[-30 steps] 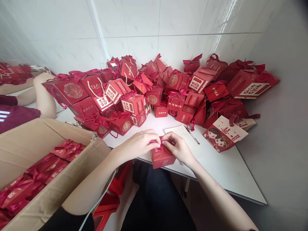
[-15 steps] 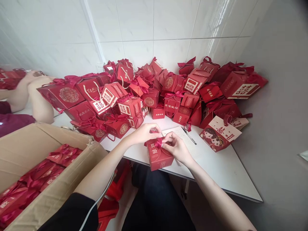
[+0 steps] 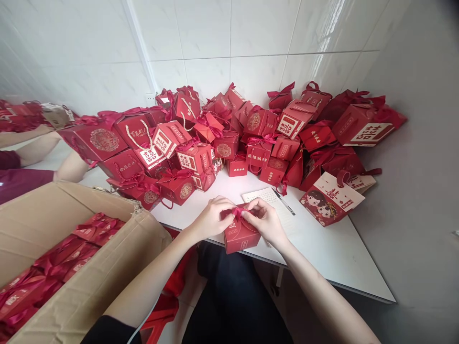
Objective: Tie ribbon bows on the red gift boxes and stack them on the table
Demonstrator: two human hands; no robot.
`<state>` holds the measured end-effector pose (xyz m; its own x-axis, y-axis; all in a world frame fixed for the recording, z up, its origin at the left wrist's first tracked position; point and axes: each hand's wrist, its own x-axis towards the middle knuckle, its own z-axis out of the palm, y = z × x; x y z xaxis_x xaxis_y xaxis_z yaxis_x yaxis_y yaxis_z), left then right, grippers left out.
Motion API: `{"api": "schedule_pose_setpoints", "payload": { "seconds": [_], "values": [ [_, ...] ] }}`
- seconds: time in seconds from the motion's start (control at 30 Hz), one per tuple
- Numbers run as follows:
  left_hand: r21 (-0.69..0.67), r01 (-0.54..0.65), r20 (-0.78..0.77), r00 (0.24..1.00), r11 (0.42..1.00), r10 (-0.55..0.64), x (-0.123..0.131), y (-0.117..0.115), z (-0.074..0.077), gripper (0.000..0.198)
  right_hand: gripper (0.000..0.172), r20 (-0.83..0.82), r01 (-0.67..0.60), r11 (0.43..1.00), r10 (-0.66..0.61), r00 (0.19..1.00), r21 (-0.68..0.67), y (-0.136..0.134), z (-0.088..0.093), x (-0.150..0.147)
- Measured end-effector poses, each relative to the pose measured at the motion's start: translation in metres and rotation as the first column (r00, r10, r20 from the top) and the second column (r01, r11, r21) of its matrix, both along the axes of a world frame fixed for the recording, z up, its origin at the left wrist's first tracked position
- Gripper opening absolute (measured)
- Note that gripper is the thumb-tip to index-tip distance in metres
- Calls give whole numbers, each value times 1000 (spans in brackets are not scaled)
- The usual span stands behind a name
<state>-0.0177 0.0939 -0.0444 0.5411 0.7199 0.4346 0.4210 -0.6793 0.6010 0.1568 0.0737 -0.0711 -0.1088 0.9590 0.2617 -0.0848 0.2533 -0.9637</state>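
Note:
A small red gift box [image 3: 243, 240] with pale printed characters stands at the front edge of the white table [image 3: 333, 253]. On its top sits a dark pink ribbon [image 3: 238, 212]. My left hand [image 3: 214, 216] pinches the ribbon from the left, fingers closed on it. From the right my right hand [image 3: 266, 219] grips the same ribbon between thumb and fingers. The fingers hide part of the ribbon, so the form of the knot cannot be made out. Behind the hands lie a written notebook sheet [image 3: 267, 197] and a pen [image 3: 283, 201].
Many red gift boxes [image 3: 260, 155] are piled along the wall. A box with a cartoon couple [image 3: 324, 198] stands at the right. An open cardboard carton [image 3: 118, 267] of ribboned red boxes is at the left. Beyond it show another person's arms [image 3: 36, 153].
My left hand has come down from above the box to the ribbon's left side. The right hand stays by the ribbon. At the far left, the other person's arms have shifted.

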Motion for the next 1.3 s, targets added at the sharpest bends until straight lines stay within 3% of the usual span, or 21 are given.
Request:
{"api": "schedule_pose_setpoints", "payload": {
  "seconds": [0.1,0.27,0.5,0.73,0.87,0.93,1.03,1.1,1.3],
  "values": [
    [-43,-10,-13,1000,999,9,3,-9,-3,9,25,10,30,999,-30,999,12,0,-2,0],
    [-225,-84,162,979,971,122,12,-15,-11,14,24,51,53,998,-55,997,27,0,-1,0],
    [-407,-41,276,947,912,165,16,-15,-12,20,20,163,18,994,-36,986,105,-1,3,2],
    [-421,-30,310,934,907,175,17,-9,-12,29,13,297,-1,984,-53,953,178,-1,3,4],
    [-347,-107,266,941,932,207,19,-10,-9,27,11,361,49,967,-139,922,250,-4,3,3],
    [-332,-127,258,941,935,219,19,-11,-7,29,7,364,92,925,-235,902,369,-7,4,4],
    [-353,-121,259,940,928,221,19,-11,-6,31,4,375,106,790,-399,837,604,-14,4,7],
    [-368,-112,262,940,923,218,19,-11,-6,31,4,417,59,719,-466,780,692,-18,4,9],
    [-376,-71,263,948,924,180,15,-11,-5,31,4,458,26,654,-557,693,756,-18,3,8]
  ]
}}
